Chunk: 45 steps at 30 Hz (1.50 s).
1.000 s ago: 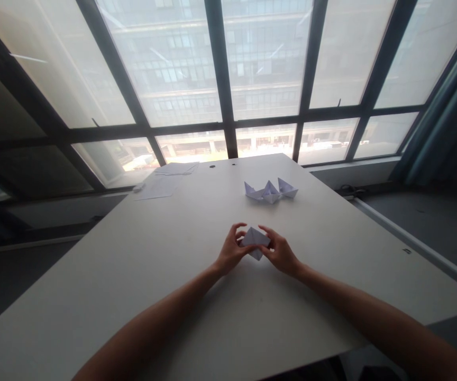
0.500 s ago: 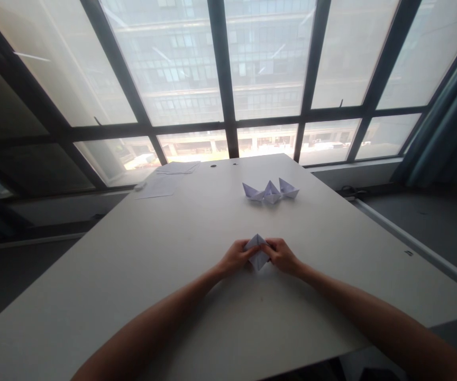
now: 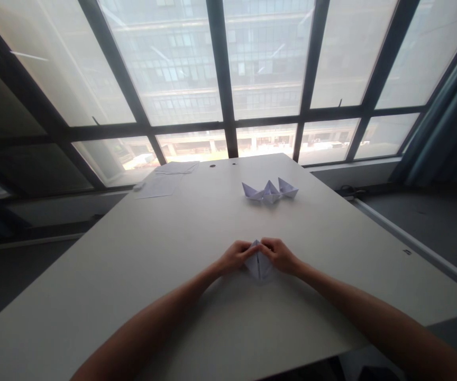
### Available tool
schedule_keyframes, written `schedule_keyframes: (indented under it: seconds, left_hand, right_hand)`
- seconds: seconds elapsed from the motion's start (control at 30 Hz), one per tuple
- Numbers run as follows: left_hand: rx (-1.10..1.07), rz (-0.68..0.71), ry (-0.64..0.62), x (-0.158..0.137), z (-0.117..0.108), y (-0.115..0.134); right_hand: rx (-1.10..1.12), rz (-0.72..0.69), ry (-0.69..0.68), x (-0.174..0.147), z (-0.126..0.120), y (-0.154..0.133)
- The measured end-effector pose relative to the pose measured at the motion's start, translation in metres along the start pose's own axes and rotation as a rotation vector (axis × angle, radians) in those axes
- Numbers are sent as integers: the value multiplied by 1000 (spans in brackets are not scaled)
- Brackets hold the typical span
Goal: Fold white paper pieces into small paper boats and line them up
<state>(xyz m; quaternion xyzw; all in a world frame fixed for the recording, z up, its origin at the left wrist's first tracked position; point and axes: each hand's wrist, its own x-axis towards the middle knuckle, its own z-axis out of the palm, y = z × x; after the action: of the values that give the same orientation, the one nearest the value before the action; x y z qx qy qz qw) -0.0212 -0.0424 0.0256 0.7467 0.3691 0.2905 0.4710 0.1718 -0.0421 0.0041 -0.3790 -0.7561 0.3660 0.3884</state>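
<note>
A folded piece of white paper [image 3: 258, 267], diamond-like with a dark slit down its middle, is held between my two hands near the front of the table. My left hand [image 3: 236, 256] is closed on its left side, the thumb lying across the upper part. From the right, my right hand [image 3: 279, 255] grips the other side with bent fingers. The fingers behind the paper are hidden. Farther off, three folded paper boats [image 3: 270, 193] stand close together in a row on the table.
The white table [image 3: 173, 238] reaches toward a large framed window [image 3: 181, 63]. Sheets of white paper [image 3: 156, 188] lie at its far left, near a small round hole [image 3: 212, 166]. A blue curtain [image 3: 442, 111] hangs at the right.
The folded paper has shifted slightly down, and its lower part looks wider, with the middle slit showing more. Both hands have moved up toward its top corner, still gripping it.
</note>
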Motion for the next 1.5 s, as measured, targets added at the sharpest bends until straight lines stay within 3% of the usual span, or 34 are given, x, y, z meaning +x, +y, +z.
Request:
schedule_keyframes:
  seconds: [0.17,0.43,0.6,0.7,0.87,0.97,1.13,1.33,1.5]
  left_hand:
    - [-37,-53,99,-2,4,-1]
    - [-101,-3,244,-5,8,5]
    - [-384,-19,537,2,-4,-9]
    - [-639,-15,589,9,-14,-22]
    - [-896,32,644,16,-22,-33]
    - [-926,51,638,16,-22,-31]
    - [-856,74,562,12,-15,-21]
    - [-787,-17,424,6,-2,-17]
    - [-709,-56,488,7,0,-19]
  right_hand:
    - [10,-3,43,-2,0,-5]
    - [66,-15,189,-5,4,-11]
    - [181,21,456,1,-8,-4]
    - [176,19,583,6,-19,4]
    - [216,65,646,11,-24,13]
    - [331,110,631,11,-20,12]
    - [522,184,389,10,-11,5]
    - [400,146,408,5,-7,2]
    - [302,126,338,2,-4,-3]
